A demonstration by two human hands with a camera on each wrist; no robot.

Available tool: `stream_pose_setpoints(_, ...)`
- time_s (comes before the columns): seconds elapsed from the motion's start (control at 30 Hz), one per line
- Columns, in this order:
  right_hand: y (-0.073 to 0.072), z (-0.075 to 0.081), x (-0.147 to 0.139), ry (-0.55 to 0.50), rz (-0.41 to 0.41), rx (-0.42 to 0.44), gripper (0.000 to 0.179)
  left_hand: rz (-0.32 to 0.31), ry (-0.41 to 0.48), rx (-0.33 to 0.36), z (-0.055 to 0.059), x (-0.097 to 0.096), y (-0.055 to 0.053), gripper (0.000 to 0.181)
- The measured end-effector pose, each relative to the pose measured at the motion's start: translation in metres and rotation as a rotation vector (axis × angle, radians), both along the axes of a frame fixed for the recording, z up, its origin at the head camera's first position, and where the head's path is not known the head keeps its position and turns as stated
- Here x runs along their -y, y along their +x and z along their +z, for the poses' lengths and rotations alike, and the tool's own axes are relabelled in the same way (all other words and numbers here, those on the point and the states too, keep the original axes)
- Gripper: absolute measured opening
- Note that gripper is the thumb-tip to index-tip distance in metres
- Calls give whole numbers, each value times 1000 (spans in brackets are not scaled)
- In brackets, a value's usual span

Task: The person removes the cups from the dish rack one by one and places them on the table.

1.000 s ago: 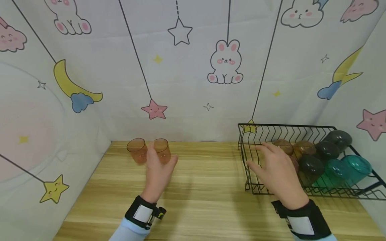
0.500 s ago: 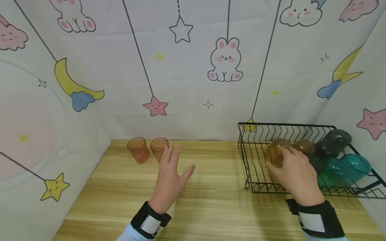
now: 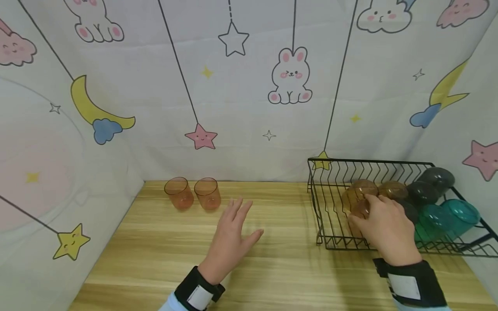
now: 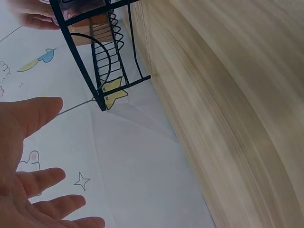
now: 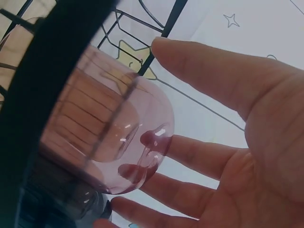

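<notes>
Compared with half a second ago, the head view shows me the left hand [image 3: 232, 242] lower and farther right, so both of the amber glasses [image 3: 208, 196] on the tabletop [image 3: 272, 276] now show whole; they stand where they were, near its back edge. The right hand [image 3: 389, 229] has come slightly nearer the front of the wire rack [image 3: 369, 161], among the tinted glasses at its right.

For room, I see a stretch of bare wood between the left hand and the rack's left end. The tabletop's back edge meets a white printed cloth [image 3: 241, 116]. On the right I have less space: the rack's wires surround the glasses, and teal [image 3: 462, 214], green [image 3: 429, 222] and dark ones [image 3: 437, 179] crowd just beyond the right hand.

The left grip is spread, holding nothing. The right wrist view gives me what the head view covers: the right fingertips at the rounded end of a pink-tinted glass [image 5: 159, 102] inside the rack, the thumb apart from it, so the right grip is not clamped. Another glass shows through the pink wall.
</notes>
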State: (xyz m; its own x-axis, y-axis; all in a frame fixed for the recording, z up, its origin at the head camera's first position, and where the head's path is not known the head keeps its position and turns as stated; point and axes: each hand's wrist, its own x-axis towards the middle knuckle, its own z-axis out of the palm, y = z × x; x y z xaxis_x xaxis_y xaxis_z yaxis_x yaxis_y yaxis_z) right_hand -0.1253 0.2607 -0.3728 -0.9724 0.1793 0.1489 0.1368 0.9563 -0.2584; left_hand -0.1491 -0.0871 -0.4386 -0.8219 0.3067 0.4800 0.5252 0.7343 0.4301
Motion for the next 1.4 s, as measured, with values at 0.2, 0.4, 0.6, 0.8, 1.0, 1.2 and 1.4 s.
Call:
stream_pose_setpoints(0.2, -2, -1, 0, -10, 22, 3, 80, -4, -9, 8, -3, -1, 2, 73)
stream_pose_setpoints(0.4, -2, 1, 0, -3, 48, 16, 75, 5, -21, 21, -3, -2, 4, 72)
stream_pose_setpoints(0.6, -2, 3, -1, -6, 79, 37, 69, 12, -27, 31, -3, -2, 5, 70)
stream_pose_setpoints(0.8, -2, 0, 0, -12, 97, -2, 58, 14, -30, 26, -6, -2, 5, 68)
stream_pose_setpoints(1.0, -2, -2, 1, -26, 97, 16, 57, 16, -40, 48, -6, -3, 5, 68)
stream_pose_setpoints(1.2, -3, -2, 1, 11, 104, 39, 61, 14, -54, 47, -6, -3, 5, 69)
stream_pose_setpoints(1.4, -2, -2, 0, 4, 133, 24, 59, 7, -50, 73, -4, -3, 6, 69)
